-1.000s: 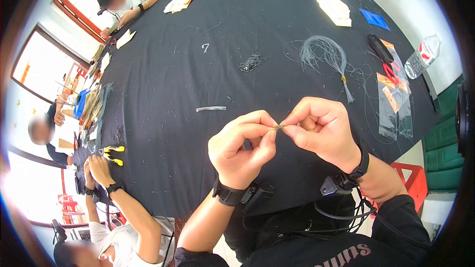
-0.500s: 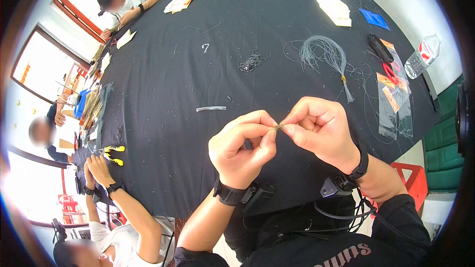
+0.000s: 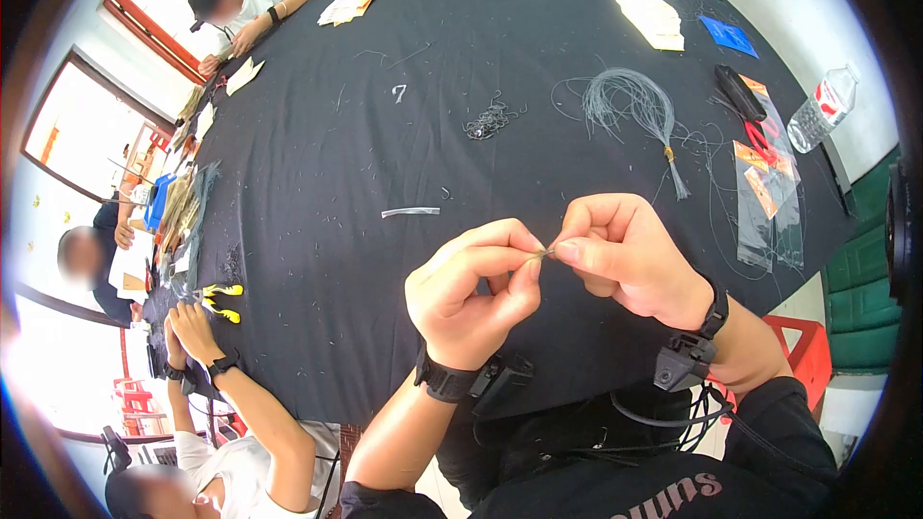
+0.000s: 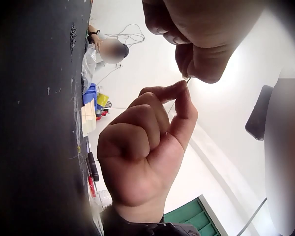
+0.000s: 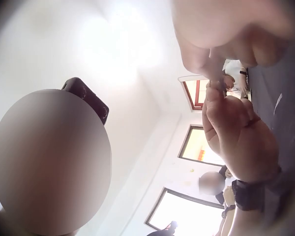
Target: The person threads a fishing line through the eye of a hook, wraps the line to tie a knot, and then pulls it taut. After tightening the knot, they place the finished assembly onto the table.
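In the head view my left hand [image 3: 471, 293] and right hand [image 3: 630, 255] meet fingertip to fingertip above the black tablecloth. Between thumb and forefinger, each hand pinches a thin dark piece [image 3: 547, 253], mostly hidden by the fingers; I cannot tell its kind. A short bit of it shows between the tips in the left wrist view, where a fine line [image 4: 171, 105] also runs by the right thumb. Beyond the hands lie a clear tube piece [image 3: 411, 211], a single fishing hook [image 3: 445, 193] and a heap of fishing hooks [image 3: 492, 121].
A tied bundle of fishing line [image 3: 630, 101] lies at the right. Past it are red-handled scissors [image 3: 760, 142], a clear plastic bag [image 3: 769, 235] and a water bottle [image 3: 822, 111]. Yellow-handled pliers [image 3: 223, 303] lie by a seated person's hands [image 3: 192, 332] on the left.
My right hand has turned at the wrist and shifted slightly down and right, its fingertips now a little farther from the left's. The left hand has stayed nearly still, both still pinching.
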A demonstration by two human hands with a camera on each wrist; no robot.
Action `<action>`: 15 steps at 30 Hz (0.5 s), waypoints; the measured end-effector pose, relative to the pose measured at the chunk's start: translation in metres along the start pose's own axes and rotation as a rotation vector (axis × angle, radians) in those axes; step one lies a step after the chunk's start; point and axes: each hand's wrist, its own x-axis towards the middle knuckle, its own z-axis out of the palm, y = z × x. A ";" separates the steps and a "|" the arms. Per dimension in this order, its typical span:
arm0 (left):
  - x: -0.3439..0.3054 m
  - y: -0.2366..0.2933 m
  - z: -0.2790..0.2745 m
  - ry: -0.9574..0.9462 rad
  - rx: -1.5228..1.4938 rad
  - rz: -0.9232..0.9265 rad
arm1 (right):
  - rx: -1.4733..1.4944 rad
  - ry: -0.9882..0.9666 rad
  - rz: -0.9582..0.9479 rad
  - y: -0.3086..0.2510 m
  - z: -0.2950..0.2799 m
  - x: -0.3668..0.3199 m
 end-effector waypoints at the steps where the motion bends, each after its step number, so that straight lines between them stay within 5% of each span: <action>1: 0.000 0.000 0.000 -0.003 -0.001 0.000 | 0.007 0.000 0.010 -0.001 0.001 -0.001; 15: 0.001 0.001 0.000 -0.015 0.005 -0.006 | -0.002 0.019 0.041 -0.001 0.001 -0.001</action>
